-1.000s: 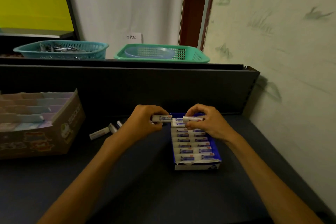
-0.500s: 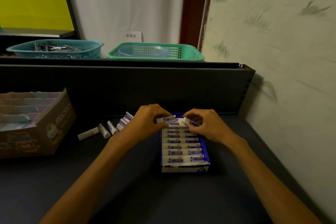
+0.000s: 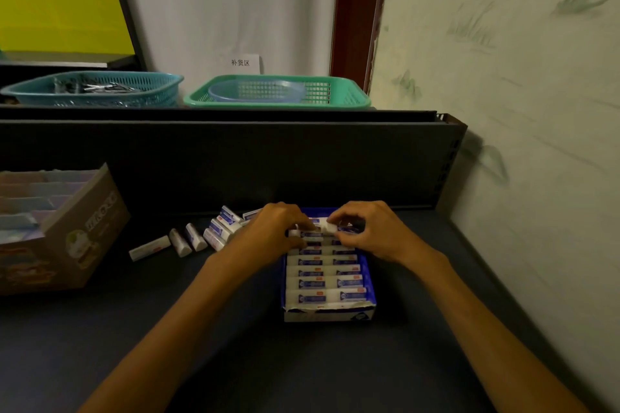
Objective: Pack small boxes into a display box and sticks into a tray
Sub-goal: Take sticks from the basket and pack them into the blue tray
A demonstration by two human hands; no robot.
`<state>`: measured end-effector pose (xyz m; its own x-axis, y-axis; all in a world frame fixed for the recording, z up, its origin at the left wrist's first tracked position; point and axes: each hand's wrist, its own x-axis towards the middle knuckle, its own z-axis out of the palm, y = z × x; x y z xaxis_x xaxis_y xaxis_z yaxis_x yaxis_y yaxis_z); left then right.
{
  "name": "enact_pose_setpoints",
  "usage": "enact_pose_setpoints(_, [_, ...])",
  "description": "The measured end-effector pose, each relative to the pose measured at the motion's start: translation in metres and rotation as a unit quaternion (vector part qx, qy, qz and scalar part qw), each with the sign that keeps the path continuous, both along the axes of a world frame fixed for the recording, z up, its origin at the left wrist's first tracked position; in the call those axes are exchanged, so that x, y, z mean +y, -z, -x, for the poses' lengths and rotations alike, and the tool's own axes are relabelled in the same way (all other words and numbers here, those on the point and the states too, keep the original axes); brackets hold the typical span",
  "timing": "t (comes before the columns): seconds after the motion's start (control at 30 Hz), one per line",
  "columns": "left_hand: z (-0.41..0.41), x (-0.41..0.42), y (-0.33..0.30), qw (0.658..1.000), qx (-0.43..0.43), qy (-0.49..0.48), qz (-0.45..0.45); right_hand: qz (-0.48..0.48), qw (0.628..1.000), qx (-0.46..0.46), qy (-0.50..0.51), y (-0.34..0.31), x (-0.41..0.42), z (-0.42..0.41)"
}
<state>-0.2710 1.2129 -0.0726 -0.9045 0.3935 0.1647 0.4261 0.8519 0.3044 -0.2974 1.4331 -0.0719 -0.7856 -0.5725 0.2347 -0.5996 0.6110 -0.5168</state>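
Two hands over one blue display box (image 3: pixel 369 282), which sits on the dark desk (image 3: pixel 167 345) toward its right edge, near the back panel. Inside, white small boxes with blue and red labels lie in two columns; I count about five clear rows toward the near end, and the rows farther back are hidden under the fingers. The box's near flap is torn white card.

Left hand (image 3: pixel 271 235) arches palm-down over the far left of the display box, fingertips pinched together on a small box end (image 3: pixel 294 232). Right hand (image 3: pixel 372 231) mirrors it on the far right, thumb and forefinger clamped on another white box end (image 3: pixel 331 228). Both forearms run in from the desk's near edge.

Left of the display box, toward the back edge, loose pieces lie in a ragged line: about seven, some white sticks (image 3: pixel 149 247), some labelled boxes (image 3: pixel 218 231), blurred. At the left edge stands one cardboard tray (image 3: pixel 84 228) with pastel rows. Behind the panel, two baskets, teal (image 3: pixel 97 90) and green (image 3: pixel 335 94).
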Motion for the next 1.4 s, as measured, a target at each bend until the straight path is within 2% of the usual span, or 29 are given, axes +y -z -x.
enact_pose_setpoints(0.53, [-0.006, 0.006, -0.001, 0.998, 0.037, 0.014, 0.053, -0.124, 0.992, 0.021, 0.007, 0.0, 0.005, 0.001])
enact_pose_setpoints(1.07, [-0.009, 0.007, -0.005, 0.996, 0.052, 0.034, 0.066, -0.132, 0.991, 0.01, 0.011, -0.009, 0.001, -0.007])
enact_pose_setpoints(1.4, [-0.013, -0.016, -0.01, 0.997, 0.065, -0.021, 0.039, -0.106, 0.993, 0.032, 0.026, -0.017, -0.027, -0.01])
